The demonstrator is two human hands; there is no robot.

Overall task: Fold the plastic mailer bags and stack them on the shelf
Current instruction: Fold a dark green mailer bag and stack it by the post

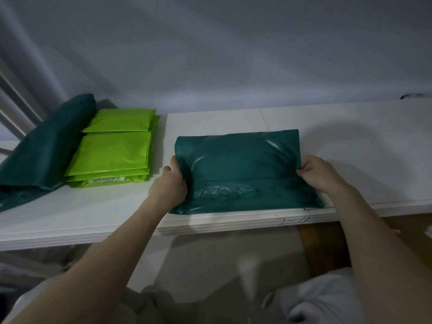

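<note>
A dark green plastic mailer bag lies on the white shelf, its near part folded up over the rest, with the crease near the shelf's front edge. My left hand pinches the bag's left edge. My right hand pinches its right edge. To the left sits a stack of folded lime green mailer bags. Further left, a pile of unfolded dark green bags drapes over the shelf's left end.
A grey wall rises right behind the shelf. Handwritten marks show on the shelf's front edge. Below the shelf are a wooden post and white bundles on the floor.
</note>
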